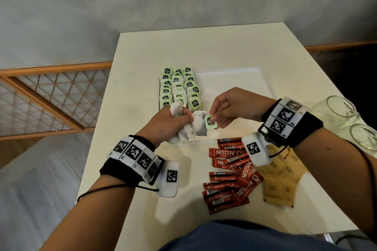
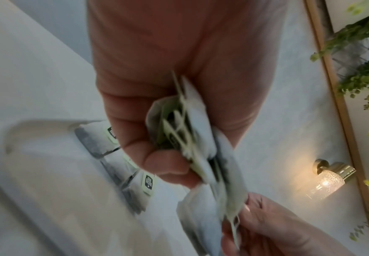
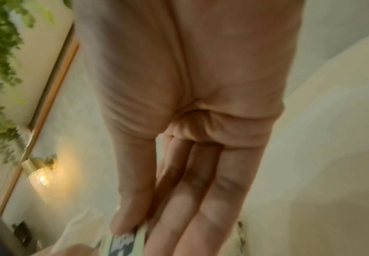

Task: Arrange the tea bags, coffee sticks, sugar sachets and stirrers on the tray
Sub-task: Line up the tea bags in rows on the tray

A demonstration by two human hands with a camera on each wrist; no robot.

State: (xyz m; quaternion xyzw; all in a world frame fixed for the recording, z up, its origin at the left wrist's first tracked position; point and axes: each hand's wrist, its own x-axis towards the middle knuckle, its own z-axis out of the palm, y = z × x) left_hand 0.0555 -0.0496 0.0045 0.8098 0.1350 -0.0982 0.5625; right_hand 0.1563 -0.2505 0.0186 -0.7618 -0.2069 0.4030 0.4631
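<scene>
A white tray (image 1: 230, 79) lies mid-table with several green-tagged tea bags (image 1: 179, 87) in rows on its left part. My left hand (image 1: 167, 122) grips a bunch of white tea bags (image 1: 187, 132) just above the tray's near edge; the left wrist view shows the bunch (image 2: 192, 138) in my curled fingers. My right hand (image 1: 226, 108) pinches the green tag (image 1: 211, 122) of one tea bag (image 1: 199, 124) that sticks out of the bunch. Red coffee sticks (image 1: 230, 173) and tan sugar sachets (image 1: 279, 177) lie loose on the table near me.
Two glass jars (image 1: 346, 116) stand at the table's right edge. A wooden lattice rail (image 1: 51, 96) runs left of the table. The tray's right half is bare.
</scene>
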